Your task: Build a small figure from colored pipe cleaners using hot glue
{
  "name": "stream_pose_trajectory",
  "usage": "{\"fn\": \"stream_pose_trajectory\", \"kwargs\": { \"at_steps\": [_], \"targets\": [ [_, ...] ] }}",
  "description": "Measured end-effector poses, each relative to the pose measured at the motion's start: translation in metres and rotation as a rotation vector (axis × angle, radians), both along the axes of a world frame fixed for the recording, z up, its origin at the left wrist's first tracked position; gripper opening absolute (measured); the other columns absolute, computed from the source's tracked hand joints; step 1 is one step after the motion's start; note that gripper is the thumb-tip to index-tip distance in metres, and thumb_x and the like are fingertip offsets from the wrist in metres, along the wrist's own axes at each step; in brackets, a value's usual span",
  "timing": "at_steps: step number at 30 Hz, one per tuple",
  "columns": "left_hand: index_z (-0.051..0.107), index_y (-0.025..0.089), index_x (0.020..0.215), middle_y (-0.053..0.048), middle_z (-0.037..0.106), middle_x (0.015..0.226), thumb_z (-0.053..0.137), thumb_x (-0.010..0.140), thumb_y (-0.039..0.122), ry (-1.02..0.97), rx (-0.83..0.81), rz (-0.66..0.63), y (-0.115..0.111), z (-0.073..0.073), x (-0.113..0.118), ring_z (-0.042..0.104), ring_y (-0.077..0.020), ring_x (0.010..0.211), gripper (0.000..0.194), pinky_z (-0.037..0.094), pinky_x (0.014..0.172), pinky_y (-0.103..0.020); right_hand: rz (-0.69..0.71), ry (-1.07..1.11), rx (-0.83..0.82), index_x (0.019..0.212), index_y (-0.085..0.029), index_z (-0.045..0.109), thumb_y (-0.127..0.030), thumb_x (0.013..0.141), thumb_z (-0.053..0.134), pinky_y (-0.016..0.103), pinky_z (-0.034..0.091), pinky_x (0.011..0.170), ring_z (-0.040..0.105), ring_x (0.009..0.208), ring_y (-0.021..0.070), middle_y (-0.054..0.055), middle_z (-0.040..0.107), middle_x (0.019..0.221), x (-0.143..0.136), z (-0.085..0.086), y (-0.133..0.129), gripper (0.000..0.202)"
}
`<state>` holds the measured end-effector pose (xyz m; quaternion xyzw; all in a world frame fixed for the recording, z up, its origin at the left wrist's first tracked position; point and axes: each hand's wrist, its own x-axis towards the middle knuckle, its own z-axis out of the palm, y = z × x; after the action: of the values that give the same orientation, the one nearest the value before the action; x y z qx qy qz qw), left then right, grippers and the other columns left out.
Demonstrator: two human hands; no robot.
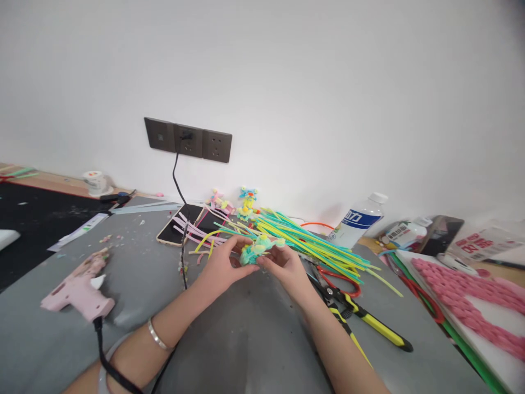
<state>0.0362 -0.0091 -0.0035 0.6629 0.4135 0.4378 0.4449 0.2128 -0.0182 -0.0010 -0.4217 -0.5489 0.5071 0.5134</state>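
Both hands meet over the middle of the grey counter point(254, 328): the left hand point(219, 268) and the right hand point(287, 265) each pinch a side of a small fuzzy bundle of teal and yellow pipe cleaners point(254, 253), which is held just above the counter surface between the fingertips. The grip looks light, so the likeliest slip, as I judge it, is the bundle springing loose or untwisting if either hand eases off. Just behind it lies a loose sheaf of yellow and green pipe cleaners point(311, 238), close enough that a stray end could snag the work. Right of the right wrist lie red-handled scissors point(340, 282) and yellow-handled pliers point(369, 323) (a forearm sweeping outward could knock them). To the left, a pink glue gun point(77, 293) rests on the counter, its black cord point(109, 361) running under the left forearm; a pull there might drag the gun. A phone point(180, 224) and a water bottle point(361, 219) sit toward the wall. Open room is mostly the bare patch near the person, between the arms; the right side is crowded by a white board of pink braid point(463, 295).
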Motion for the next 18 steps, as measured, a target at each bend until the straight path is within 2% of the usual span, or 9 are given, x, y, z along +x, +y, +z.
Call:
{"fn": "stream_pose_trajectory", "kwargs": {
  "at_steps": [11, 18],
  "targets": [
    [0.065, 0.021, 0.105, -0.003, 0.065, 0.089, 0.078, 0.068, 0.027, 0.006, 0.013, 0.017, -0.0022, 0.0046, 0.0008, 0.064, -0.0192, 0.083, 0.039, 0.053, 0.06, -0.024, 0.021, -0.002, 0.009, 0.092, -0.025, 0.068, -0.047, 0.066, 0.085, 0.042, 0.053, 0.081, 0.065, 0.087, 0.0266, 0.004, 0.07, 0.091, -0.0015, 0.0018, -0.0007, 0.038],
    [0.065, 0.021, 0.105, -0.004, 0.067, 0.095, 0.077, 0.068, 0.024, 0.048, 0.042, 0.041, -0.0031, 0.0054, 0.0, 0.063, -0.0196, 0.087, 0.038, 0.053, 0.059, -0.024, -0.005, -0.032, 0.049, 0.09, -0.025, 0.066, -0.05, 0.07, 0.081, 0.041, 0.052, 0.079, 0.064, 0.083, 0.0253, 0.005, 0.068, 0.089, -0.001, 0.0005, -0.0008, 0.036]
  ]
}}
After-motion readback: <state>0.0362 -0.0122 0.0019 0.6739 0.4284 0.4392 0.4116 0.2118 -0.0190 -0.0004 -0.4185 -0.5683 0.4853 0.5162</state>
